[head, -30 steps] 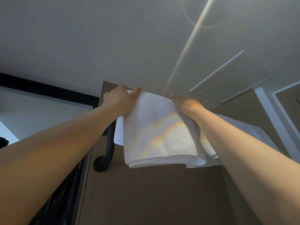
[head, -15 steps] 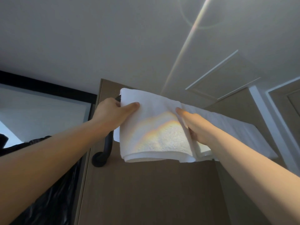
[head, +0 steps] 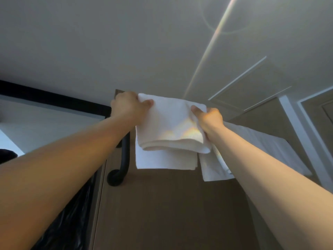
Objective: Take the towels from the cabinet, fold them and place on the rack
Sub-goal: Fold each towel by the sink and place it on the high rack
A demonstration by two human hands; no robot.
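Head view, looking up twd the ceiling (head: pixel 126 42). Both arms reach up w/ a folded white towel (head: pixel 171 127) held between them. Left hand (head: pixel 128 110) has its grip clenched on the towel's upper left corner, thumb on the near face, fingers wrapped behind. Right hand (head: pixel 209 118) has its grip clenched on the upper right edge, cloth bunched in the fist. Towel is doubled over; its thick folded edge hangs at the bottom, w/ a rainbow-ish light patch on the lower right of the near face.

A thinner white layer (head: pixel 165 161) hangs lower, just behind the folded edge; can't tell if it belongs to the same towel. To the right, a second white towel (head: pixel 261 147) is draped along the same height, running off twd the right behind the right forearm, its lower corner hanging near the wrist.

Black rack bar (head: pixel 125 159) runs down just left of the held towel, curving at its lower end into a mount on the brown wood panel (head: pixel 171 213). Rack's top part is hidden by the left hand & cloth, so can't tell whether the towel rests on it. Black glossy surface (head: pixel 63 222) at lower left. White door frame (head: pixel 295 127) at right.
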